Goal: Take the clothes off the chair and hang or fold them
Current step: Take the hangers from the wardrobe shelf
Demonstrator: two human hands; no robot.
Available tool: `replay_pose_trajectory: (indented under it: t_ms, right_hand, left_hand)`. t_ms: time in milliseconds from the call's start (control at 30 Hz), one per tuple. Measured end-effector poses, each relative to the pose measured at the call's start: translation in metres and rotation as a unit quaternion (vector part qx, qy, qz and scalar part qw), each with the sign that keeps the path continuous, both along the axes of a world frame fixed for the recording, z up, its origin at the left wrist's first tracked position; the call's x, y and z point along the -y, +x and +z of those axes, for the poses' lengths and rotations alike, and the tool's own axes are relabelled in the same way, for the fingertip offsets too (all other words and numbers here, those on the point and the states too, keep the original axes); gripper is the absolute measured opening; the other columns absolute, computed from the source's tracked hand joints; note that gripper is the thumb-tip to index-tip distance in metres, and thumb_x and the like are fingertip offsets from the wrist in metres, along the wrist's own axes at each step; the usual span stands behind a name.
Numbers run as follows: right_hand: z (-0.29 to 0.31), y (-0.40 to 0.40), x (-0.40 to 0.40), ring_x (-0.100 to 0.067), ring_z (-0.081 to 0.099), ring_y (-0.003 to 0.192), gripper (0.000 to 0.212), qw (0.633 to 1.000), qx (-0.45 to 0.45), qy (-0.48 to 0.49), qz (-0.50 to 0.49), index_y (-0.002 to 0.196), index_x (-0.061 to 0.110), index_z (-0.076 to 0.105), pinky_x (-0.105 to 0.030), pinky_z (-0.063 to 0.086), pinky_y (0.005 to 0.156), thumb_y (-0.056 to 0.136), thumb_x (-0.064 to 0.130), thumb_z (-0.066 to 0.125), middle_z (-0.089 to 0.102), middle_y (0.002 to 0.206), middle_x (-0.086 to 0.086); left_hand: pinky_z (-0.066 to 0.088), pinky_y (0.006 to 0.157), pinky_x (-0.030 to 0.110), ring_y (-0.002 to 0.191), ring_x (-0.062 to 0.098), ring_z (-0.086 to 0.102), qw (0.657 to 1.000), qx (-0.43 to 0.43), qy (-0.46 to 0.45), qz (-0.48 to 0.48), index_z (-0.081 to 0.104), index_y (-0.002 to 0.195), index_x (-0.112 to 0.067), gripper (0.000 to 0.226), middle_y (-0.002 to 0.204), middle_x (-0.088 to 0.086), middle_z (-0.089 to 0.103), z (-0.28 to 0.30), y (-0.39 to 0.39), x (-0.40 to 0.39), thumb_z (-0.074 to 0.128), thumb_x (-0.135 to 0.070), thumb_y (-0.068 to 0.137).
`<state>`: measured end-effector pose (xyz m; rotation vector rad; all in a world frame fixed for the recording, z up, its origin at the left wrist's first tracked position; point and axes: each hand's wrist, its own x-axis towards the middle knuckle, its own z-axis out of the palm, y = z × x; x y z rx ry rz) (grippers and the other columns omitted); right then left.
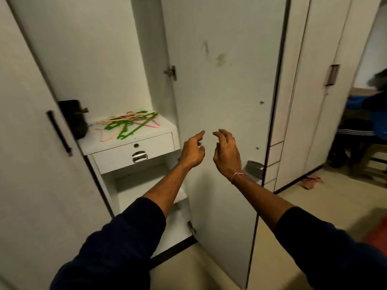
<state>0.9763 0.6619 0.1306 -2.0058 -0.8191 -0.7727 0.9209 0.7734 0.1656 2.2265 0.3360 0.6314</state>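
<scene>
My left hand and my right hand are raised side by side in front of the open wardrobe door, fingers loosely bent, holding nothing. A heap of green and pink plastic hangers lies on the shelf inside the wardrobe, to the left of my hands. At the far right edge, blue and dark clothes are piled on a chair, blurred and partly cut off.
Under the hangers' shelf sits a drawer with a metal handle, and open shelves below it. A black object stands at the shelf's left. Closed wardrobe doors fill the right. A reddish scrap lies on the floor.
</scene>
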Motion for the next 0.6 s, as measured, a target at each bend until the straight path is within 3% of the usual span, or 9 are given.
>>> replay_pose_trajectory:
  t_ms: [133, 300, 433, 600]
  right_hand:
    - [-0.007, -0.012, -0.059, -0.033, 0.058, 0.120, 0.042, 0.995, -0.024, -0.050, 0.085, 0.130, 0.002, 0.059, -0.035, 0.048, 0.100, 0.090, -0.007, 0.059, 0.058, 0.133, -0.019]
    - [-0.005, -0.043, -0.149, -0.026, 0.068, 0.094, 0.021, 0.954, -0.114, -0.170, 0.220, 0.103, 0.010, 0.074, -0.040, 0.056, 0.087, 0.093, 0.006, 0.056, 0.075, 0.101, -0.008]
    - [0.001, -0.079, -0.222, -0.025, 0.068, 0.097, 0.019, 0.934, -0.128, -0.184, 0.279, 0.100, 0.012, 0.076, -0.034, 0.053, 0.088, 0.092, 0.010, 0.059, 0.075, 0.107, -0.006]
    - [0.011, -0.118, -0.294, -0.023, 0.067, 0.103, 0.020, 0.916, -0.141, -0.193, 0.321, 0.109, 0.010, 0.073, -0.028, 0.051, 0.089, 0.093, 0.010, 0.062, 0.074, 0.108, -0.008]
  left_hand:
    - [0.047, 0.103, 0.034, 0.124, 0.027, 0.056, 0.998, -0.003, -0.018, 0.068, 0.041, 0.149, -0.010, 0.056, 0.142, 0.011, 0.054, -0.001, -0.039, -0.067, 0.058, -0.001, 0.096]
    - [0.055, 0.091, 0.042, 0.103, 0.027, 0.066, 0.984, 0.008, -0.042, 0.174, 0.056, 0.128, -0.008, 0.036, 0.116, 0.011, 0.067, -0.004, -0.098, -0.160, 0.062, -0.008, 0.093]
    - [0.057, 0.085, 0.037, 0.099, 0.024, 0.064, 0.969, 0.032, -0.057, 0.239, 0.057, 0.124, -0.006, 0.032, 0.114, 0.011, 0.066, 0.000, -0.148, -0.221, 0.062, -0.007, 0.092]
    - [0.052, 0.086, 0.029, 0.101, 0.021, 0.061, 0.952, 0.040, -0.065, 0.298, 0.055, 0.128, -0.007, 0.034, 0.119, 0.009, 0.062, 0.007, -0.199, -0.276, 0.062, -0.010, 0.095]
